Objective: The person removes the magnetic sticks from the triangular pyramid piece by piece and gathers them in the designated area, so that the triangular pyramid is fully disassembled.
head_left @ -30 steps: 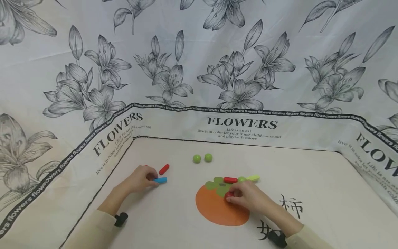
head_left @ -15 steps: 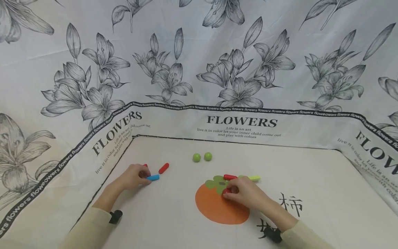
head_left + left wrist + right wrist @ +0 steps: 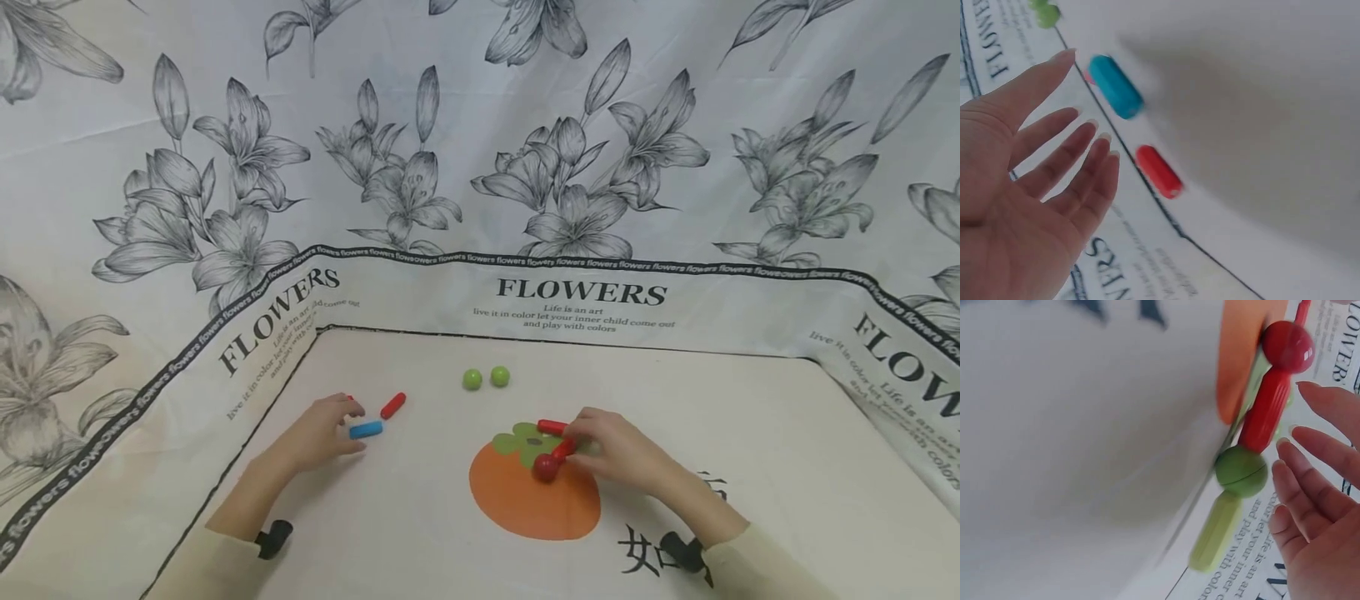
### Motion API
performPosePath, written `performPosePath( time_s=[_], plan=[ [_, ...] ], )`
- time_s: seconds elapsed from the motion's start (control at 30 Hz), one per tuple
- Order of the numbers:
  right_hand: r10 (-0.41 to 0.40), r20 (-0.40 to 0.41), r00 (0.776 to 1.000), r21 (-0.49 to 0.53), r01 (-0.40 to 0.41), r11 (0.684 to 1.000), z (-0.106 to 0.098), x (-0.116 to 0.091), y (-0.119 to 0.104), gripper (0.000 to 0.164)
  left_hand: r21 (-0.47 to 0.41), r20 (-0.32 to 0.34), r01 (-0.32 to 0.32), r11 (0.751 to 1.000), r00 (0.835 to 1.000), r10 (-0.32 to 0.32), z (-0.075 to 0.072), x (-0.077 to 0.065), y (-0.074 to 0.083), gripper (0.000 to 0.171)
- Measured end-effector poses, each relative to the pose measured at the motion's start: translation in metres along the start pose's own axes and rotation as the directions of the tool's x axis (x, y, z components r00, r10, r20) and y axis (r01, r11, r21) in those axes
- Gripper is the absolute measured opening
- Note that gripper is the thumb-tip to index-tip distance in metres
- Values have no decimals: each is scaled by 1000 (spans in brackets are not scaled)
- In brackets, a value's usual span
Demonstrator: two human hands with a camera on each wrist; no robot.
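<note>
My left hand (image 3: 318,437) is open around a blue rod (image 3: 366,430) on the table, its fingers and thumb apart from it in the left wrist view. A red rod (image 3: 393,406) lies just beyond. My right hand (image 3: 618,450) is beside a joined row seen in the right wrist view: a red ball (image 3: 1288,347), a red rod (image 3: 1266,409), a green ball (image 3: 1241,472) and a yellow-green rod (image 3: 1213,531). Its fingers are loosely spread, with a gap between fingertips and row. From the head, this hand hides most of the green ball and the yellow-green rod.
Two green balls (image 3: 486,377) sit toward the back of the table. Another red rod (image 3: 552,427) lies on the printed persimmon (image 3: 525,508). One more red piece (image 3: 1089,77) shows partly behind the blue rod. Flower-printed cloth (image 3: 420,292) walls the table.
The left hand moved the blue rod left and let go of it. The right hand released the red ball and drew back to the right, uncovering the red rod joined to it.
</note>
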State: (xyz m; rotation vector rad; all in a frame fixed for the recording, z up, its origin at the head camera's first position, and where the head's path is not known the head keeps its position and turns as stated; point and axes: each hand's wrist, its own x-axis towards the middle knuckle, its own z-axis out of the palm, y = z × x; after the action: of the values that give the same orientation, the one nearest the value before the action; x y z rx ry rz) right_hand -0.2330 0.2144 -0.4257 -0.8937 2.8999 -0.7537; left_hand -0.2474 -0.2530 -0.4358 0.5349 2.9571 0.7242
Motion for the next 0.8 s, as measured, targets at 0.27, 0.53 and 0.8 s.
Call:
performPosePath(
  time_s=[0.27, 0.53, 0.8],
  plan=[
    [-65, -72, 995, -133, 55, 990, 3, 2, 10, 25, -16, 35, -122, 992, 992, 123, 15, 11, 57, 52],
    [-89, -50, 995, -138, 81, 987, 9, 14, 12, 16, -58, 163, -150, 987, 974, 158, 42, 40, 106, 52],
    [-61, -29, 998, -142, 57, 988, 14, 24, 14, 14, -195, 248, -153, 969, 948, 200, 78, 80, 144, 48]
  ],
)
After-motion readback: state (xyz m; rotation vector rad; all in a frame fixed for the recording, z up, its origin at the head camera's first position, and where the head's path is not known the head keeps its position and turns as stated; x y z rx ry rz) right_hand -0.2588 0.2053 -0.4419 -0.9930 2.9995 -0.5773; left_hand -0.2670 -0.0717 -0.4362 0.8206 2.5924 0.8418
